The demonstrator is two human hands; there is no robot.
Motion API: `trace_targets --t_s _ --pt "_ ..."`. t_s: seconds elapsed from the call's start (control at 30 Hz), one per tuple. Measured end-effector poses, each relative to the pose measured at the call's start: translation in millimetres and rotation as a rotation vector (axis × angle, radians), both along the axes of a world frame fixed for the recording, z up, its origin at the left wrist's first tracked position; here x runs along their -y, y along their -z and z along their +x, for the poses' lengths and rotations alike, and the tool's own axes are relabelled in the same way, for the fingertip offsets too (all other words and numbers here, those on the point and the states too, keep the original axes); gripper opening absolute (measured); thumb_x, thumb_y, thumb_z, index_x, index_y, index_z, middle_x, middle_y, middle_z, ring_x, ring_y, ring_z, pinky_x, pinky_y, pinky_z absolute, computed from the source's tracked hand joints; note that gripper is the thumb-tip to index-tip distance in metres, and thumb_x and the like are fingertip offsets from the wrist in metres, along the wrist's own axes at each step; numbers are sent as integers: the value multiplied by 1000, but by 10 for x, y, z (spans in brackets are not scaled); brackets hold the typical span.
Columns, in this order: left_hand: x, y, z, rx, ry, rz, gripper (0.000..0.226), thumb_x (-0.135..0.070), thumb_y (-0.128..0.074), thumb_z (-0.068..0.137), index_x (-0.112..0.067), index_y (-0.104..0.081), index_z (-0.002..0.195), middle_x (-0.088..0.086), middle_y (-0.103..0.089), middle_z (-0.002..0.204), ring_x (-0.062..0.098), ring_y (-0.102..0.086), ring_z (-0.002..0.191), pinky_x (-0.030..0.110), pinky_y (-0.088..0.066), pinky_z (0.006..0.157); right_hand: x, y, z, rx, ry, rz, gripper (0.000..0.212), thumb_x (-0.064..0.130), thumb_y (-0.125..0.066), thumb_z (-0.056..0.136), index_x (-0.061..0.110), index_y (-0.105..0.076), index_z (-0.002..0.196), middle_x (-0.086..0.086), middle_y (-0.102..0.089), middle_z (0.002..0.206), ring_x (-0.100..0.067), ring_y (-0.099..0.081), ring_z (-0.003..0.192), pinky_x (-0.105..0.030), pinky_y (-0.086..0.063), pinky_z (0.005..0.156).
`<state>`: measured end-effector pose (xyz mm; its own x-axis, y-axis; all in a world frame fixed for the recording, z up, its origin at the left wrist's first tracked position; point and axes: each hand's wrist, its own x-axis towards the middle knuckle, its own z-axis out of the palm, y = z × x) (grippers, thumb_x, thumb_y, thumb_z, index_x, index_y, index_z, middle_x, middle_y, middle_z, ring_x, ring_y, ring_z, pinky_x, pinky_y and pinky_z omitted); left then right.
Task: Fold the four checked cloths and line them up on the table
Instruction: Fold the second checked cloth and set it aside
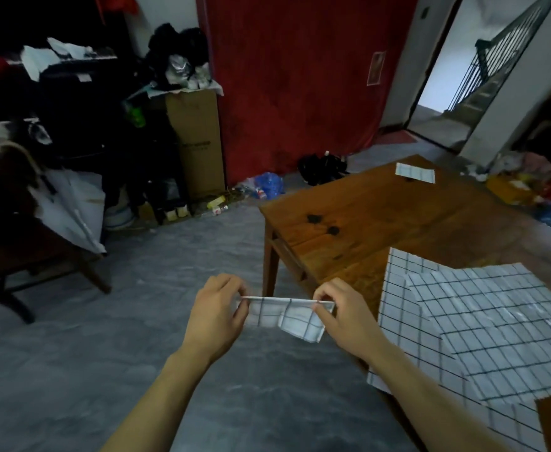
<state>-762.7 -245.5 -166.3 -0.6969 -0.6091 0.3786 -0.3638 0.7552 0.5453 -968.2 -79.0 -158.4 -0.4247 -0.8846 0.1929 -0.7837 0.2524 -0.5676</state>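
Midair, left hand and right hand pinch the folded cloth stretched between them.

Folded cloth held off the wooden table's left edge between left hand and right hand. Unfolded cloths on near right; small folded cloth on far end.

dim, soft, bright far doorway

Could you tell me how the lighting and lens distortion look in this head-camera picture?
Head view: dim indoors, brightest at the doorway; wide-angle bending curves the table edges; the folded cloth between left hand and right hand is slightly soft.
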Motion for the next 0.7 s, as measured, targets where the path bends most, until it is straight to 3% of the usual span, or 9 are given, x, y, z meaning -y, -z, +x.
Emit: trace_targets --t_s 0.3,0.7 --pt "1203 69 -216 45 -11 -20 19 -9 -70 84 -23 -57 86 -7 -55 87 18 -54 81 35 -46 71 1245 142 -280 -24 -33 -44 10 24 -63 92 31 -56 89 14 -52 90 -5 -50 88 -23 -44 75" --pt "3169 -212 -1402 146 -4 -105 17 -13 -68 89 -23 -54 89 -6 -54 85 18 -51 78 36 -44 65 3212 100 -1430 22 -18 -160 8 20 -64 91 23 -57 90 12 -50 91 -7 -48 89 -26 -42 77"
